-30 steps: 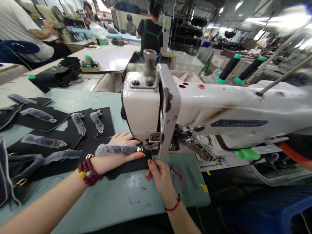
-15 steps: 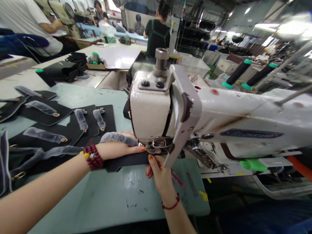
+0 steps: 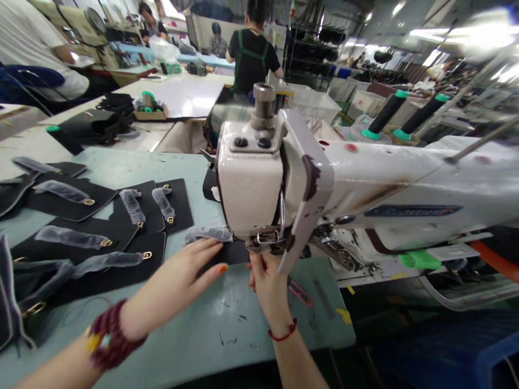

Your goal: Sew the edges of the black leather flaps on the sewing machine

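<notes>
A black leather-like panel [image 3: 237,253] lies under the head of a white sewing machine [image 3: 251,183], with a plastic-wrapped strap [image 3: 208,233] along its far edge. My left hand [image 3: 184,281] rests its outstretched fingers on the panel's left part, thumb spread apart. Close to the presser foot, my right hand [image 3: 267,286] pinches the panel's near edge between thumb and fingers; the fingertips are partly hidden under the machine head. Beside that hand, pink-handled thread snips [image 3: 300,292] lie on the pale green table [image 3: 194,335].
More black panels [image 3: 121,259] with wrapped straps and gold buckles spread over the table's left side. Black thread cones [image 3: 385,114] stand behind the machine arm. Across the way, a person in a green-strapped apron [image 3: 253,59] stands by a white table [image 3: 190,92].
My left hand has drawn back to the left and nearer to me, its thumb off the panel. The panel has shifted rightward and away under the machine head. My right hand keeps its pinch.
</notes>
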The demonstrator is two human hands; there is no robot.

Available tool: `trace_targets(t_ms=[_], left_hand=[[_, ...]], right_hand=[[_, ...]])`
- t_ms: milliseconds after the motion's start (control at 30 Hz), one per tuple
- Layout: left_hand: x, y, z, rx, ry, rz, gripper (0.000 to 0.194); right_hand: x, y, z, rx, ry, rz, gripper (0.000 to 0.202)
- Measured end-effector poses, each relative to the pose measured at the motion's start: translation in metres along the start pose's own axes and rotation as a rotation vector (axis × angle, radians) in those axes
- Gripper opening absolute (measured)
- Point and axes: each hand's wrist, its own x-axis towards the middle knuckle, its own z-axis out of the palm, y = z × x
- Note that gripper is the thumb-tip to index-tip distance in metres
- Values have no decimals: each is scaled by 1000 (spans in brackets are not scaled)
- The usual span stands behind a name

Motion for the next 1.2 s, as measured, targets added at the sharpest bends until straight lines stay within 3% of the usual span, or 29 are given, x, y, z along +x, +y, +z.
trace_targets(t_ms=[100,167,267,367,433,533,633,700,867,1000,1200], left_hand=[[-55,19,33,-263,93,-87,24],[-65,28,63,-636,-10,-227,27],[-38,34,99,-1226,50,-410,49],[0,27,110,-1464,136,-543,49],[14,19,106,-1424,124,-668,45],[17,7,92,-1129,75,-820,44],[15,7,77,-800,1,-850,52],[18,12,67,-713,-20,-825,49],[26,22,53,-668,-2,-801,37],[26,25,54,-639,-41,-829,43],[22,31,60,-708,-47,-842,51]], right_hand=[[0,-1,1,-16,15,-22,52],[0,-2,0,-31,20,-37,52],[1,-3,-1,-62,24,-64,50],[2,-4,-2,-86,32,-84,49],[2,-5,-3,-104,40,-95,48],[2,-5,-2,-137,50,-106,45],[2,-6,-1,-134,57,-102,48],[0,-6,-2,-87,35,-87,51],[-8,-7,-8,138,-87,20,44],[-11,-9,-11,280,-62,102,32],[-9,-4,-9,429,-56,166,34]])
